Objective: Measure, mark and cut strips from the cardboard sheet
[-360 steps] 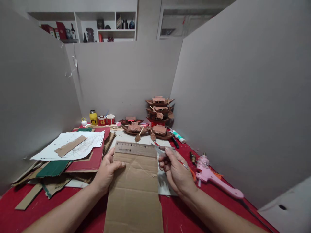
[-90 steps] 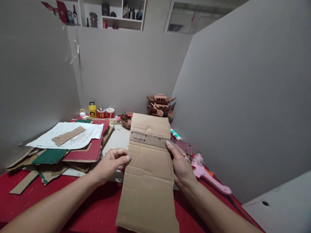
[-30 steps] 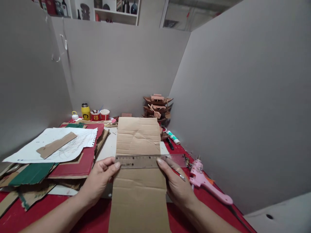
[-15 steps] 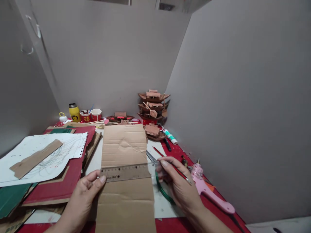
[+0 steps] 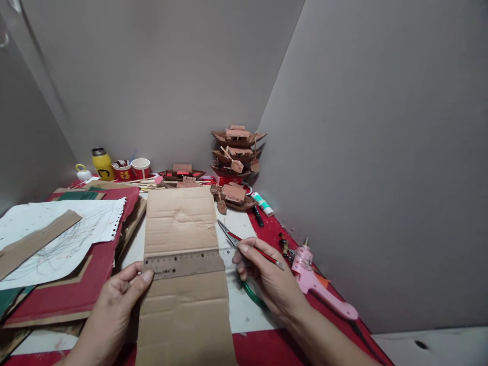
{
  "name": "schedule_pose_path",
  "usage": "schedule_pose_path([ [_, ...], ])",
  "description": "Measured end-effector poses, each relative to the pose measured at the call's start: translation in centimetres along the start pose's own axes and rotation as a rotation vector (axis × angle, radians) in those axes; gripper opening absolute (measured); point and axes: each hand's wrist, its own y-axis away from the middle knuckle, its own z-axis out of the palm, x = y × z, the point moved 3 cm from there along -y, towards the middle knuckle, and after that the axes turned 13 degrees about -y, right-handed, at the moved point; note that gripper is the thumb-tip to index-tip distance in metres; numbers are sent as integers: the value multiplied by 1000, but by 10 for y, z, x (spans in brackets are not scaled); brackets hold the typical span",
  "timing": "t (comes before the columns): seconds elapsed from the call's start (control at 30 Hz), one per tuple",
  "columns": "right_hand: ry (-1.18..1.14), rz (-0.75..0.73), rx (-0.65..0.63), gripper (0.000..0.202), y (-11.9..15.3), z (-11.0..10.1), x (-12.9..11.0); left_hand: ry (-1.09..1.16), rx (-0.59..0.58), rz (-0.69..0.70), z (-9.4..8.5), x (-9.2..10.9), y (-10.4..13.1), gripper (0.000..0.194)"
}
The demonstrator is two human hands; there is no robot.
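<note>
While a clear plastic ruler [image 5: 186,263] lies across a long brown corrugated-cardboard panel [image 5: 183,310] at the front centre, both hands attend it. Left hand [image 5: 117,300]: nearly closed, thumb pressing the ruler's left end at the panel's edge, fingers curled beside it. Right hand [image 5: 263,272]: half curled, a slim red-and-dark pencil [image 5: 273,260] held slanting between thumb and forefinger; the ruler's transparent right end reaches these fingertips, though how firmly they grip it is hard to tell. Beneath: green-handled metal scissors [image 5: 251,296], partly hidden. Right: one pink glue gun [image 5: 328,300]. Behind: stacked brown model boats [image 5: 238,136].
</note>
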Motion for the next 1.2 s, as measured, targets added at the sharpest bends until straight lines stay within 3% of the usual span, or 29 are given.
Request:
schedule_pose_path([
  [0.37, -118, 113, -4, 29, 3, 0, 9, -36, 15, 40, 4, 6, 3, 38],
  [0.67, -102, 63, -49, 30, 7, 3, 4, -39, 19, 129, 1, 7, 5, 37],
  [0.77, 9, -15, -69, 32, 5, 1, -3, -19, -23, 136, 1, 7, 4, 36],
  [0.97, 446, -267, -81, 35, 6, -2, -18, -16, -79, 201, 2, 10, 4, 34],
  [1.2, 835, -626, -239, 27, 13, 1, -18, -38, -114, 230, 1, 8, 4, 27],
])
